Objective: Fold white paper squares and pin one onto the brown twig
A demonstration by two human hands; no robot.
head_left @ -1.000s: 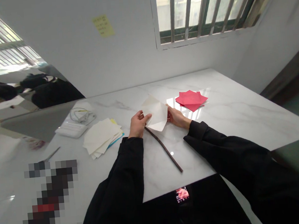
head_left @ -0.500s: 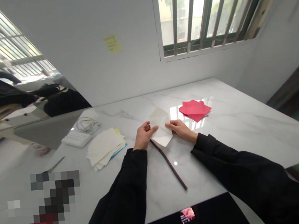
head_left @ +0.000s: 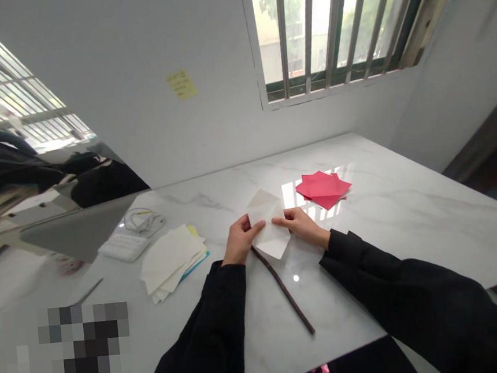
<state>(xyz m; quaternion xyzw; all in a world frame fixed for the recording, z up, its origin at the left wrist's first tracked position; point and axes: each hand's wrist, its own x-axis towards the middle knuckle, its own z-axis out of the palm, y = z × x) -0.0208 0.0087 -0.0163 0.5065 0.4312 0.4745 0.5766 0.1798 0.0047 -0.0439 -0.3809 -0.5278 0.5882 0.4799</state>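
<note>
A sheet of cream paper with crease lines is held up between both hands, over the table. Its left edge is pinched by my left hand, thumb on the near face. From the other side my right hand grips it, thumb pressed on the middle. The fingers behind the paper are partly hidden. A thin dark brown stick lies on the table below, its upper end close to my left hand. Past my right hand lies a stack of red paper, fanned out.
Left of my hands is a pile of cream paper with yellow and blue sheets under it. Behind it sit a white box-like device and a coiled cable. A dark screen lies at the table's near edge.
My thumbs have moved closer together over the middle of the cream paper. The view has tilted slightly, so everything on the table appears a little lower.
</note>
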